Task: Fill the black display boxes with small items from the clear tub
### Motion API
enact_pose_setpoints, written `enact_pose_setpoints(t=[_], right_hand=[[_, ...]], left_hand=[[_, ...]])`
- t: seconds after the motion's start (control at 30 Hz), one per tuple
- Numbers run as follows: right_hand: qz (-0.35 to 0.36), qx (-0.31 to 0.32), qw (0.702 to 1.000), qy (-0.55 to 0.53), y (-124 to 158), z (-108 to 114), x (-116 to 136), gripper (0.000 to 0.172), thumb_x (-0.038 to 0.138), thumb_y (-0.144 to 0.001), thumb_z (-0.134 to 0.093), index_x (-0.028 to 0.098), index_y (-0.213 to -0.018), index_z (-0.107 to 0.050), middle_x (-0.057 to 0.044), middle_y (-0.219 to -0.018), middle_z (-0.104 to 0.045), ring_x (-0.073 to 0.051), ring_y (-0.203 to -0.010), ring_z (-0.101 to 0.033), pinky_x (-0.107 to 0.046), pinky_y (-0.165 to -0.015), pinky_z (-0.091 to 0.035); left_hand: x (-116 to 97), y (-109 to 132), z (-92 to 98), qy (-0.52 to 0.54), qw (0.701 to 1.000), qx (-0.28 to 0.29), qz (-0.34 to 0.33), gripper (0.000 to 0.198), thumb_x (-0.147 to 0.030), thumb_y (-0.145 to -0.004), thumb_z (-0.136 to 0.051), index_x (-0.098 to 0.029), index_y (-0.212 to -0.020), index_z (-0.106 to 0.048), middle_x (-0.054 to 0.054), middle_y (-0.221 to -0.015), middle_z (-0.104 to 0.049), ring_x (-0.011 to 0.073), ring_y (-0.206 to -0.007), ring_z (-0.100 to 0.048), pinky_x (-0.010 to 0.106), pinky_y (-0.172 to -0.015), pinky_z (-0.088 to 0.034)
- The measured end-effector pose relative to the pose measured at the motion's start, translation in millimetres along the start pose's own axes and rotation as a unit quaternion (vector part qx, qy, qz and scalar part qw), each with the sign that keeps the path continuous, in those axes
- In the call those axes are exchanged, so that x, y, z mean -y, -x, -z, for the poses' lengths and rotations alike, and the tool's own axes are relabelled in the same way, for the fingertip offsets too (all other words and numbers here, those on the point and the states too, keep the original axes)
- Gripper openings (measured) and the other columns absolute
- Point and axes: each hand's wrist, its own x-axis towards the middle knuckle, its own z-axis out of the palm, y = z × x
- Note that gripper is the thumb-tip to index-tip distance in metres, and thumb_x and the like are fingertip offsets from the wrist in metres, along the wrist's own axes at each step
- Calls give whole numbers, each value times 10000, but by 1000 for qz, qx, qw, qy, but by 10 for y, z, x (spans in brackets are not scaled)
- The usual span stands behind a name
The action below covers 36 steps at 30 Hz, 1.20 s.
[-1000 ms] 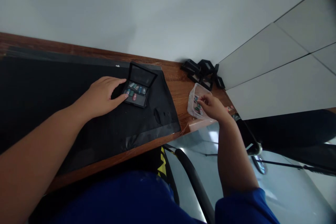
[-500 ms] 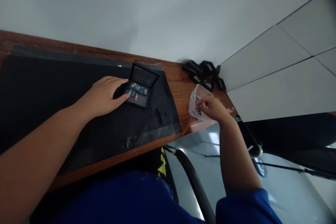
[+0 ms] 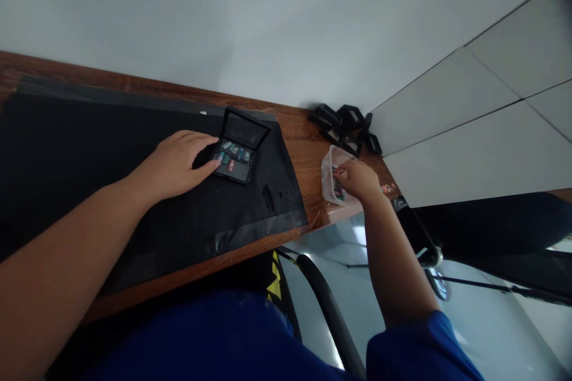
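A small black case (image 3: 235, 174) with its lid raised lies on the black mat. Several press-on nails (image 3: 230, 165), in green, blue, silvery and pinkish red, sit in rows inside it. My left hand (image 3: 179, 158) rests at the case's left side, thumb and index finger spread apart and touching its edge. Off to the right, my right hand (image 3: 361, 180) reaches into a clear plastic box (image 3: 328, 181) that holds a pile of small coloured pieces, apparently more nails. Its fingertips are pinched together down in the box; what is between them is hidden.
Several black cases (image 3: 344, 122) are heaped at the back right by the wall. The black mat (image 3: 111, 190) covers much of the wooden table (image 3: 299, 158). Small pinkish items (image 3: 388, 189) lie near the right end. A black chair arm (image 3: 324, 297) stands below the front edge.
My right hand has shifted slightly back and left within the plastic box, uncovering more of the pieces near its front. My left hand and the open case have stayed put.
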Motion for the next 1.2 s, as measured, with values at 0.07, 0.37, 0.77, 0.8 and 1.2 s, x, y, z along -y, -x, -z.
enact_pose_setpoints(t=[0.07,0.37,0.77,0.8,1.2], right_hand=[[-2,-8,1000,-9,-6,0,-9,233,322,-988,-708,220,-1090,-891,-152,-1211,-856,-338,-1183,-768,-392,-923,-571],[2,-142,951,-274,269,247,-181,290,446,-869,-774,184,-938,-879,-105,-864,-836,-239,-748,-721,-352,-714,-538],[-5,-133,947,-292,258,345,-80,258,433,-780,-792,189,-827,-858,-82,-729,-798,-218,-665,-705,-311,-612,-472],[-10,-123,948,-293,228,291,-131,263,439,-778,-797,188,-822,-858,-87,-751,-814,-227,-680,-721,-314,-620,-482],[-8,-139,942,-305,286,311,-155,223,408,-733,-832,190,-764,-872,-90,-720,-803,-240,-665,-719,-348,-642,-494]], left_hand=[[6,0,-5,2,1000,-1,1,716,-664,-957,-495,-243,-1492,-718,124,-1547,-706,392,-1502,-575,527,-1310,-424],[-28,-6,18,-8,1000,11,0,716,-633,-966,-492,-208,-1497,-713,158,-1549,-700,429,-1500,-571,592,-1282,-444],[-56,-3,39,-20,1000,23,-2,744,-624,-978,-450,-167,-1514,-689,174,-1571,-684,423,-1511,-562,582,-1289,-436],[-72,-5,45,-26,999,28,-2,763,-620,-979,-434,-143,-1520,-682,183,-1572,-682,420,-1511,-562,576,-1291,-436],[-114,0,61,-36,999,34,3,779,-600,-982,-413,-119,-1542,-663,194,-1576,-676,425,-1520,-553,592,-1280,-451]])
